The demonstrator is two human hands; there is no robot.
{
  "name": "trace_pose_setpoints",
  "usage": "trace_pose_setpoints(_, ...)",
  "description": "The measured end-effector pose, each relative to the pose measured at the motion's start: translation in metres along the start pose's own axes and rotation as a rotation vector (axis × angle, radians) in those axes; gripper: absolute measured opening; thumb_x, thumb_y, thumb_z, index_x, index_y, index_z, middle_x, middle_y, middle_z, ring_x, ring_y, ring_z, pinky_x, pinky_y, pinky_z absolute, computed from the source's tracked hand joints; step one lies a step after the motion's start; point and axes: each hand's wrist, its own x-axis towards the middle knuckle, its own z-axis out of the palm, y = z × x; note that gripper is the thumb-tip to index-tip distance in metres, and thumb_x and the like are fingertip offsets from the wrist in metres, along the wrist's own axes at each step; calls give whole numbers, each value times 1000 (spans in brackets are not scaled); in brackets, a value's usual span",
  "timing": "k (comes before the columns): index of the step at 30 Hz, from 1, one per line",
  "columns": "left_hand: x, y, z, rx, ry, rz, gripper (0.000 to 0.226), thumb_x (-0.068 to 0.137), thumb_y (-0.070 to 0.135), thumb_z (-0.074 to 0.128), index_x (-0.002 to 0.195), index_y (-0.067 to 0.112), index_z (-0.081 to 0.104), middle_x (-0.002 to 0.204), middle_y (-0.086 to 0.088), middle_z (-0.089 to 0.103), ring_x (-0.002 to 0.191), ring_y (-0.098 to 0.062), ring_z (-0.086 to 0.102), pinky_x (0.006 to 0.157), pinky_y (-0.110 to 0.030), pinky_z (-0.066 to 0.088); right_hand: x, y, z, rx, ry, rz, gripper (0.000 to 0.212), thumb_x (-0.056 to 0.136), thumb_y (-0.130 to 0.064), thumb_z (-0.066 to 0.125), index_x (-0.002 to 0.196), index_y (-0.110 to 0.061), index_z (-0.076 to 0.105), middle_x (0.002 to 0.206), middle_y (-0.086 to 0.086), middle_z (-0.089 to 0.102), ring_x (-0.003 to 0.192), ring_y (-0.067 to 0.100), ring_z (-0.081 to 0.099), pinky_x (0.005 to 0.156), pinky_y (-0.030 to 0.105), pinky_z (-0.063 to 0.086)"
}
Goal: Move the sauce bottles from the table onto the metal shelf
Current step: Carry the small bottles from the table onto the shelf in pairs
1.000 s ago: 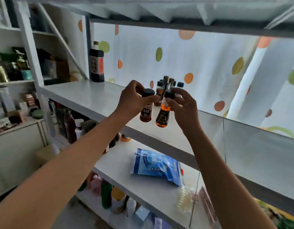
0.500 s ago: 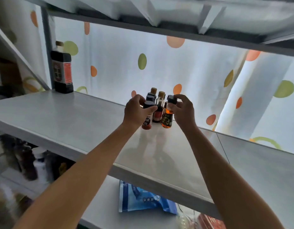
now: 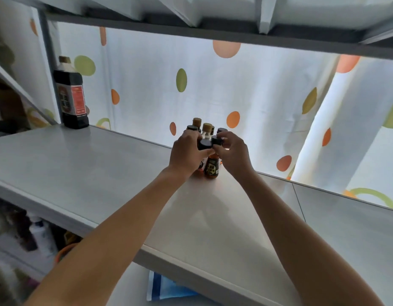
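Both arms reach over the grey metal shelf toward its back edge. My left hand grips a small dark sauce bottle by its black cap; the body is mostly hidden behind the hand. My right hand grips an amber sauce bottle with a dark label, which stands on the shelf. The two bottles sit side by side, touching. Directly behind them stands a cluster of several small bottles with black and tan caps.
A large dark bottle with a red label stands at the shelf's back left corner. A dotted white curtain hangs behind. An upper shelf runs overhead. A blue bag lies on the lower shelf.
Both hands carried the two bottles forward and down from above the shelf's front edge to the shelf surface, right in front of the bottle cluster.
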Motion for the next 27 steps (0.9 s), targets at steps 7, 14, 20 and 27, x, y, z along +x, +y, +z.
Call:
trace_pose_setpoints(7,-6,-6,19,75,27,24,43,74,34,82,101,9,58,101,-7,62,85,-24,63,75,-39,54,4,10,-4,54,13,72,39,78,-16,75,115,-16,64,107,-3,68,87,13,66,81,31,56)
trace_pose_setpoints(14,-13,-18,17,173,-6,76,52,75,21,81,120,8,56,118,-8,55,102,-27,60,83,-36,50,-6,13,-3,-47,-67,179,45,75,-15,77,114,-13,55,87,-7,59,84,14,60,69,24,48)
trace_pose_setpoints(20,-16,-26,15,297,-28,119,59,78,14,77,132,14,53,113,-8,52,109,-25,53,85,-35,50,-11,25,7,-134,-229,415,30,67,-3,74,94,-5,62,88,14,70,68,26,66,69,43,61)
trace_pose_setpoints(27,-18,-27,8,147,-65,16,43,78,6,71,113,11,46,92,-3,58,87,-28,61,70,-35,48,-13,25,11,-152,-206,388,24,67,-5,75,84,-12,60,86,13,70,75,29,69,70,43,61)
